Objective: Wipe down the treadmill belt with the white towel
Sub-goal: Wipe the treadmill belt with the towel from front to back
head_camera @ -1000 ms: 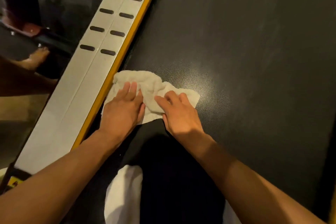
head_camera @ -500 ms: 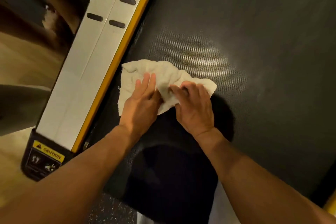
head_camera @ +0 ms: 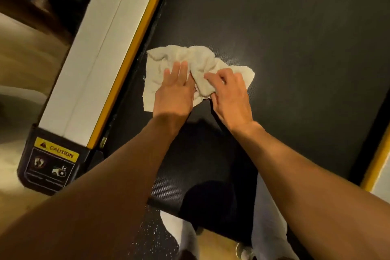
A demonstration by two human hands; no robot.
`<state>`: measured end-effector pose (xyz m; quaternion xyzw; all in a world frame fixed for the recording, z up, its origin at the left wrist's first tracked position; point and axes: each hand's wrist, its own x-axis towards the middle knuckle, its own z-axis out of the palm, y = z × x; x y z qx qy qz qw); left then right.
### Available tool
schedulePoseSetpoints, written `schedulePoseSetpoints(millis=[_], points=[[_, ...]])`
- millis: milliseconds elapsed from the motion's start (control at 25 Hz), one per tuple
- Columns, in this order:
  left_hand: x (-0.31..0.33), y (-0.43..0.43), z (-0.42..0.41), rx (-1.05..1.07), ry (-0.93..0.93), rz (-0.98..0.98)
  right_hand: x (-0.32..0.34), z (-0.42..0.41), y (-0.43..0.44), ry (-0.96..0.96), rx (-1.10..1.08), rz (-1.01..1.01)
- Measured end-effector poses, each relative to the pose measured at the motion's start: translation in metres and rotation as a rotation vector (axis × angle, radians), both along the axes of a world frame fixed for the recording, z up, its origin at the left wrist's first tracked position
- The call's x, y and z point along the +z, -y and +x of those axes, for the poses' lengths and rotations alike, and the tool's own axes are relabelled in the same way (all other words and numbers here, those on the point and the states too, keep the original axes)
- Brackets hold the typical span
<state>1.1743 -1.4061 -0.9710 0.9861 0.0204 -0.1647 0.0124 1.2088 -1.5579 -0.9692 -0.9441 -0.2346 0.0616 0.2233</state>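
A crumpled white towel [head_camera: 190, 59] lies on the black treadmill belt [head_camera: 295, 38], close to the belt's left edge. My left hand [head_camera: 174, 93] presses flat on the towel's left part with fingers together. My right hand [head_camera: 231, 95] has its fingers curled into the bunched right part of the towel and grips it. Both hands hide the towel's near edge.
A white side rail [head_camera: 101, 53] with a yellow strip [head_camera: 135, 44] runs along the belt's left. Its black end cap carries a yellow caution label [head_camera: 57, 151]. Another yellow strip [head_camera: 377, 162] edges the right side. My legs in light trousers [head_camera: 266, 217] stand at the belt's rear end.
Both hands and the towel have slid away from the left rail toward the belt's middle, and the view has shifted back, bringing the rear end cap into sight.
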Motion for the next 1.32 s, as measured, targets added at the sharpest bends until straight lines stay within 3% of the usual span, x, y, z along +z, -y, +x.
schedulePoseSetpoints(millis=[200, 640, 800, 1040, 1320], points=[[0.015, -0.004, -0.021, -0.034, -0.157, -0.094, 0.003, -0.036, 0.017, -0.090, -0.003, 0.062], [0.026, -0.004, -0.008, -0.037, -0.163, -0.152, 0.009, -0.022, 0.008, -0.165, -0.079, 0.081], [0.015, 0.011, -0.016, 0.039, -0.018, -0.146, 0.004, -0.017, 0.012, -0.211, -0.101, 0.116], [0.000, 0.022, -0.029, 0.092, 0.236, -0.168, -0.011, -0.023, 0.012, -0.043, -0.098, 0.199], [-0.009, 0.024, -0.036, 0.048, 0.333, -0.213, -0.016, -0.038, 0.025, 0.044, -0.164, 0.232]])
